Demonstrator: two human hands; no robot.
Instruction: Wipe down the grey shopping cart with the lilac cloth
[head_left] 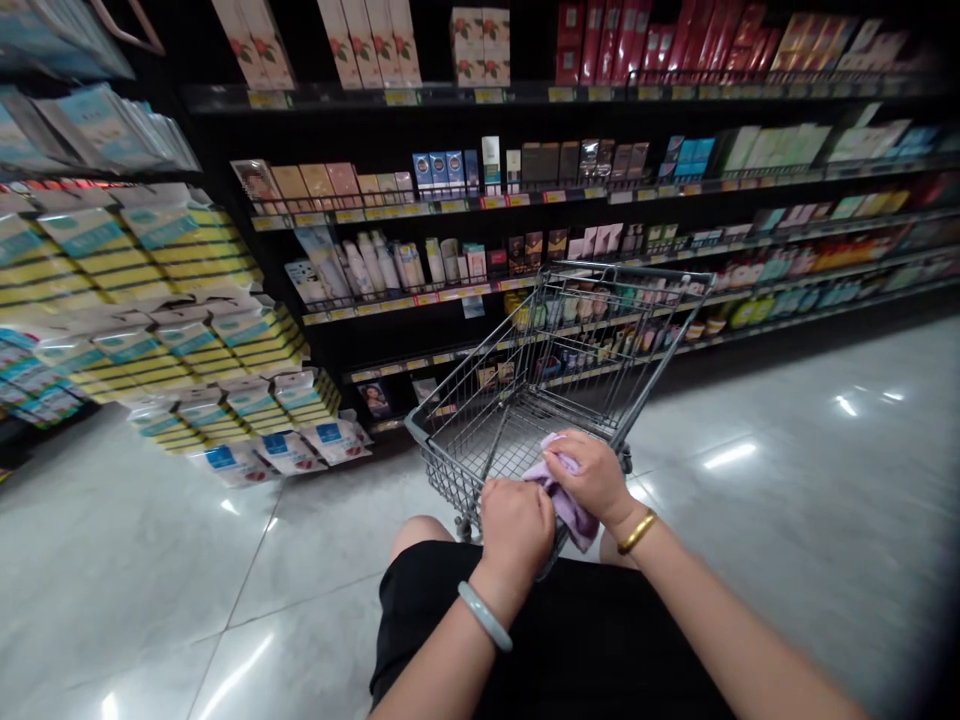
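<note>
A small grey wire shopping cart (480, 400) stands in front of me in a store aisle, its basket bare. My left hand (516, 525) is closed in a fist around the cart's handle at the near edge. My right hand (589, 473) is beside it, fingers curled on a lilac cloth (574, 512) that is pressed against the same handle. A pale bangle sits on my left wrist and a gold one on my right.
Dark shelves (525, 205) of boxed and bottled goods run across the back. At the left rises a stepped stack of yellow and blue packs (187, 330), reaching down to the floor. Glossy grey tile floor (787, 480) spreads to the right and front left.
</note>
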